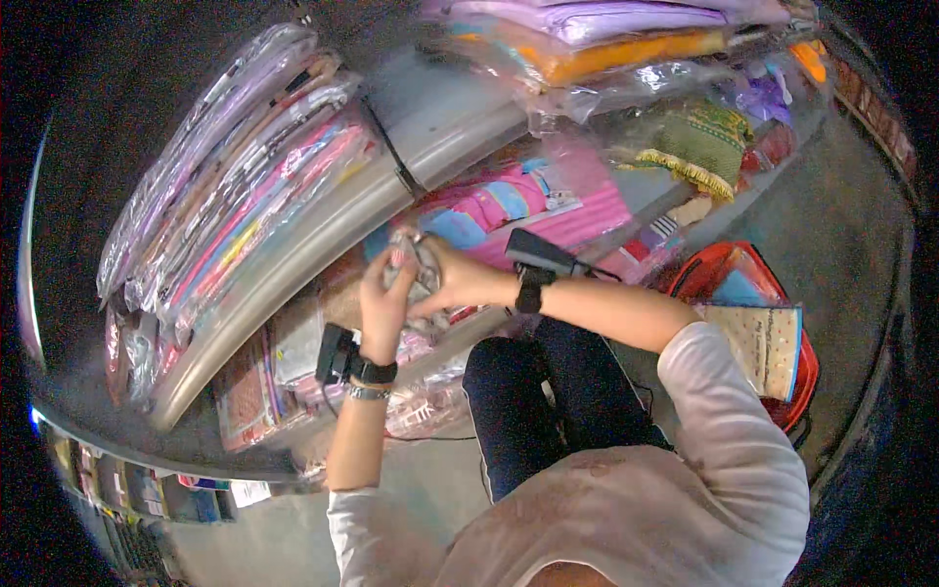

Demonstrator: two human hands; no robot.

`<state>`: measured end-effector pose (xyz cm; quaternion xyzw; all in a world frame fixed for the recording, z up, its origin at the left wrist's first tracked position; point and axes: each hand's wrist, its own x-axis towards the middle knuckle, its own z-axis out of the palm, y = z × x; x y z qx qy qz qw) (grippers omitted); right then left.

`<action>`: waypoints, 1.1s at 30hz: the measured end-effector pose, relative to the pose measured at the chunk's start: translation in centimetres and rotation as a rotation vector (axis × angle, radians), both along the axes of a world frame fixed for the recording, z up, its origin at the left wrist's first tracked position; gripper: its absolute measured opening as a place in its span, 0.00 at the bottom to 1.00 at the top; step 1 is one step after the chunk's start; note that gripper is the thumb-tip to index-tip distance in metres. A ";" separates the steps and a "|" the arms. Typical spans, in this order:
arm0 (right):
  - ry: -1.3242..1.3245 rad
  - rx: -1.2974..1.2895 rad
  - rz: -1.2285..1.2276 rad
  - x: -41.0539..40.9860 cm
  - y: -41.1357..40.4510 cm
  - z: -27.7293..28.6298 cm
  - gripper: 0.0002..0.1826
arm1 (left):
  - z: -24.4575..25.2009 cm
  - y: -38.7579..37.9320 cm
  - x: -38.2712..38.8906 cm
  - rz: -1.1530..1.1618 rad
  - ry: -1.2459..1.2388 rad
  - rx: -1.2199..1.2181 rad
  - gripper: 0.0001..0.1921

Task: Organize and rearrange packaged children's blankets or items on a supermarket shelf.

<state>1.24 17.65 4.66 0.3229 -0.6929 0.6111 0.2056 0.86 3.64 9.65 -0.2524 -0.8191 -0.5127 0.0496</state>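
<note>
Both hands meet around a small crumpled grey-and-white bundle [423,279], probably soft fabric, with a pinkish patch near its top. My left hand [383,297] grips it from the left, the thumb pressed over its front. From the right, my right hand [462,277] curls its fingers round the far side. The palms hide much of the bundle. Just beyond lies a folded pink-and-blue fabric item [502,202], partly on a bright pink packet [587,209]. Clear-wrapped packets [418,407] spread below the hands.
A long rounded metallic edge [315,282] runs diagonally left of the hands. Behind it, plastic-wrapped textiles [235,183] stand in a row. A green cloth with yellow fringe [693,143] lies at upper right. An open red container [807,367] holding a beige printed pouch [755,345] sits at right.
</note>
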 end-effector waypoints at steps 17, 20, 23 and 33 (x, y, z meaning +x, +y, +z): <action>0.208 0.619 -1.252 -0.9 20.5 -7.6 0.20 | -2.2 3.6 -2.4 -0.106 0.360 -0.831 0.29; -0.370 0.435 -0.903 0.0 14.8 -2.1 0.24 | -1.8 2.5 -1.3 -0.073 0.346 -0.819 0.27; -0.079 0.297 -0.663 -1.3 10.1 -1.9 0.24 | -1.7 2.2 -0.5 -0.093 0.291 -0.771 0.24; -0.161 0.307 -0.329 -0.5 3.5 -0.8 0.29 | -0.5 0.1 0.0 0.123 0.267 -0.764 0.15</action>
